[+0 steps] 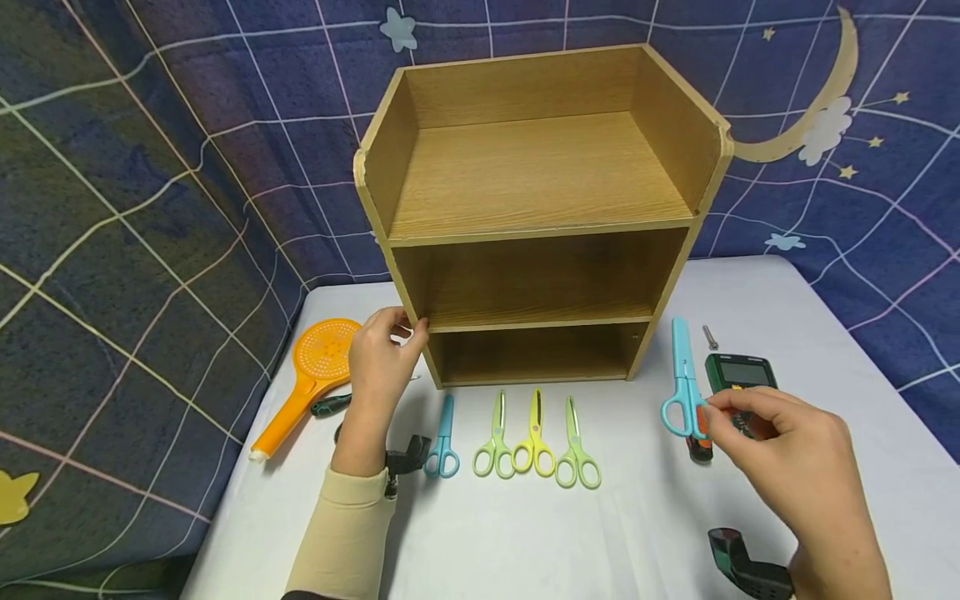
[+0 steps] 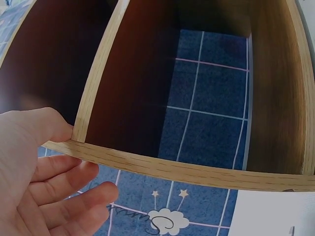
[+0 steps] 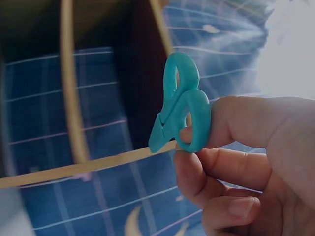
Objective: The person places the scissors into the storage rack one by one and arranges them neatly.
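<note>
A wooden shelf unit (image 1: 536,171) stands on the white table, its compartments facing me. My left hand (image 1: 378,354) grips its left side panel (image 2: 162,164), thumb on the front edge by the middle board, fingers around the outside. To the right of the unit, my right hand (image 1: 798,450) pinches one handle loop of light-blue scissors (image 1: 681,379) between thumb and fingers. These scissors (image 3: 197,120) are closed, blades pointing away from me. In front of the unit lie blue scissors (image 1: 445,429), green scissors (image 1: 498,429), yellow scissors (image 1: 536,429) and another green pair (image 1: 574,446).
An orange slotted strainer (image 1: 324,354) lies at the left, beside a dark green-handled tool (image 1: 330,406) partly hidden by my left arm. Near my right hand are a green device with a screen (image 1: 738,371), a small metal piece (image 1: 710,337) and a red-and-black object (image 1: 701,450).
</note>
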Motion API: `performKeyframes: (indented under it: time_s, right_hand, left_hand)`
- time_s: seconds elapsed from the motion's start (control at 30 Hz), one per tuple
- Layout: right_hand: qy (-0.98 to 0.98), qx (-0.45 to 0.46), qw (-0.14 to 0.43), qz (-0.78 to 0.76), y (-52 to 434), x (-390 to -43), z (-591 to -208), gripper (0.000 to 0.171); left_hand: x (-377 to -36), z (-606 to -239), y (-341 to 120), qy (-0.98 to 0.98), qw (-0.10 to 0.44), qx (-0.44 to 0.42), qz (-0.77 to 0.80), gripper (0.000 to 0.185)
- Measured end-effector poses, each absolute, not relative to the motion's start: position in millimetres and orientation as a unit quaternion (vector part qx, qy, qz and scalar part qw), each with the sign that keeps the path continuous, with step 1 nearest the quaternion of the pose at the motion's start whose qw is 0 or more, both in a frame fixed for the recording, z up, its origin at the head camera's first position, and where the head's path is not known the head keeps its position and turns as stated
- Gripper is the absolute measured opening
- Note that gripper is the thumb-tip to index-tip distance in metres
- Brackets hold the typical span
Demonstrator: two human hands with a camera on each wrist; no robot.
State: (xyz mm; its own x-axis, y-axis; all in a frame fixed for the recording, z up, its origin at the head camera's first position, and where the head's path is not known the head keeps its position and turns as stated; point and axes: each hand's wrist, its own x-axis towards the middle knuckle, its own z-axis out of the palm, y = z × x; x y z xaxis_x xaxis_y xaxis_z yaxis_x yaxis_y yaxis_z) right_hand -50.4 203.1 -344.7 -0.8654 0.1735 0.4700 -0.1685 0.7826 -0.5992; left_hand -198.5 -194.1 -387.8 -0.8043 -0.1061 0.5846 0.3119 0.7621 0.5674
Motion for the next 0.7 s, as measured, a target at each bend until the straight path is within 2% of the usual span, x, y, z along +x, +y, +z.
performKeyframes:
  time_s: [0.27,0.5,0.7]
  right_hand:
    - [-0.903,-0.035,0.282,0.321,206.7,-48.3,-292.2,0.012]
    - [-0.875,0.014,0.324,0.360,209.5,-63.3,-258.1,0.013]
    - [-0.881,0.037,0.329,0.337,201.0,-84.3,-225.7,0.017]
  left_hand:
    - [-199.8,-387.7,-194.5,-0.886,0.307,-0.062,-0.341,0.023]
    - [-199.9,-388.2,-195.2,-0.885,0.309,-0.061,-0.343,0.022]
    - [-200.2,-389.0,-195.7,-0.885,0.310,-0.063,-0.342,0.022]
